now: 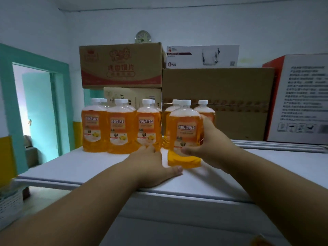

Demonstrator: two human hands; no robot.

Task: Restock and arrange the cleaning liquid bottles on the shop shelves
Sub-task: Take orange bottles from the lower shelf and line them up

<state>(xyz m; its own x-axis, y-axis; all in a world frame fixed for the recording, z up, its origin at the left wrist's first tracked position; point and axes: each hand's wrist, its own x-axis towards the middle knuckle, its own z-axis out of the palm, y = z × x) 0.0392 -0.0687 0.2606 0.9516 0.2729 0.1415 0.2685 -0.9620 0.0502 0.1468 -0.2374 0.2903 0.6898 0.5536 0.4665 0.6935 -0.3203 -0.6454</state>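
Two hands are out over the white shelf (88, 164), and the action is at the front bottle (184, 135). The right hand (211, 146) has it wrapped: thumb across the lower label on the near side, fingers curled round the far right side. That bottle of orange liquid with its white cap stands upright on the shelf, nearer than all the others and right of centre.

The left hand (152, 166) lies flat on the shelf just left of that bottle's base, fingers straight and pointing away, thumb stretched toward the base. It holds nothing; whether its fingertips touch the bottle ahead of them is hard to tell.

Behind, a row of matching bottles (120, 128) stands along the far left part of the shelf, in pairs, one behind another, labels facing the camera. Two more sit just behind the held bottle, partly hidden by it.

At the far side, cardboard boxes (218, 103) are stacked against the wall, a printed one (122, 66) on top at the left, a white glassware box (202, 56) on top in the middle, and a white-and-red box (301, 98) at the right.
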